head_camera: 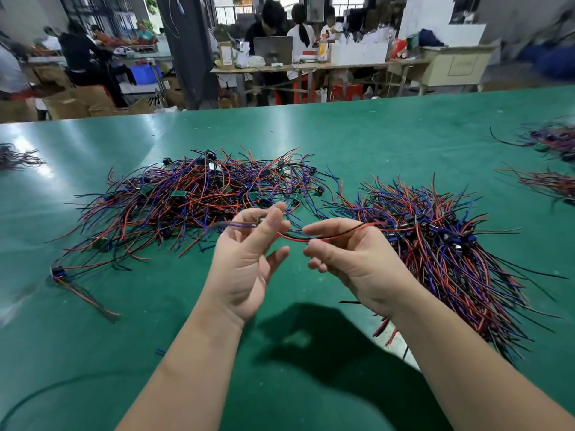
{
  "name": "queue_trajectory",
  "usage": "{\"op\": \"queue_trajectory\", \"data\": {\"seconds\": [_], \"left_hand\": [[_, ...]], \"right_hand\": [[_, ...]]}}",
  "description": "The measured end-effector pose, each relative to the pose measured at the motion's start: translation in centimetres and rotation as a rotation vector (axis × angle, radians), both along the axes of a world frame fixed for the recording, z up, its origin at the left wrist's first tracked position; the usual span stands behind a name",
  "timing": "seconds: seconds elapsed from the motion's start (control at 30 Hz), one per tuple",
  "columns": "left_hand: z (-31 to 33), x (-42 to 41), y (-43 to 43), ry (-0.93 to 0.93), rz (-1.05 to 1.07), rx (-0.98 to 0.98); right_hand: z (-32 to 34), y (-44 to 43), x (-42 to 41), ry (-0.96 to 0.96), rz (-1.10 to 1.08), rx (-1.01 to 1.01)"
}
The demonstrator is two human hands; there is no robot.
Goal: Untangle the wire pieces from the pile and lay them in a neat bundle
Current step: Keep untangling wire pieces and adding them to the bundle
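Observation:
A tangled pile of red, blue and black wire pieces (193, 197) lies on the green table (311, 306) ahead of me, left of centre. To the right lies a combed bundle of the same wires (451, 253), their connectors gathered near its upper middle. Both hands are raised above the table between the two heaps. My left hand (245, 259) pinches the connector end of one wire piece (295, 237) between thumb and fingers. My right hand (351, 259) pinches the red and black strands of that piece, which run on toward the bundle.
A single wire piece (77, 284) lies apart at the left. More wire heaps (550, 141) sit at the table's right edge and another heap (15, 157) at its left edge. A dark cable (46, 390) curves over the near left corner. People work at benches beyond the table.

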State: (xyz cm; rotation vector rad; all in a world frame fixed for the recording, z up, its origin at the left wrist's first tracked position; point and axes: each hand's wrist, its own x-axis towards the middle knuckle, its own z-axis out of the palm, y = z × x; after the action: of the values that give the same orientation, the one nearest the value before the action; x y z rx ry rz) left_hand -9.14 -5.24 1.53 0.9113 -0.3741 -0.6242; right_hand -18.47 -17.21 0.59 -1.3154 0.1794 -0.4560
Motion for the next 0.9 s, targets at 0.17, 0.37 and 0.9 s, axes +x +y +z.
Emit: {"op": "queue_trajectory", "data": {"seconds": [0.17, 0.37, 0.9], "left_hand": [[-0.9, -1.6, -1.1, -0.141, -0.029, 0.003], [-1.4, -1.6, -1.2, -0.289, -0.224, 0.049], [-0.4, -1.8, -0.4, -0.312, -0.26, 0.298]], "right_hand": [[0.0, -0.2, 0.2, 0.018, -0.041, 0.211], [1.1, -1.4, -0.1, -0.007, -0.198, 0.394], [1.8, -2.1, -1.0, 0.146, -0.082, 0.383]]}}
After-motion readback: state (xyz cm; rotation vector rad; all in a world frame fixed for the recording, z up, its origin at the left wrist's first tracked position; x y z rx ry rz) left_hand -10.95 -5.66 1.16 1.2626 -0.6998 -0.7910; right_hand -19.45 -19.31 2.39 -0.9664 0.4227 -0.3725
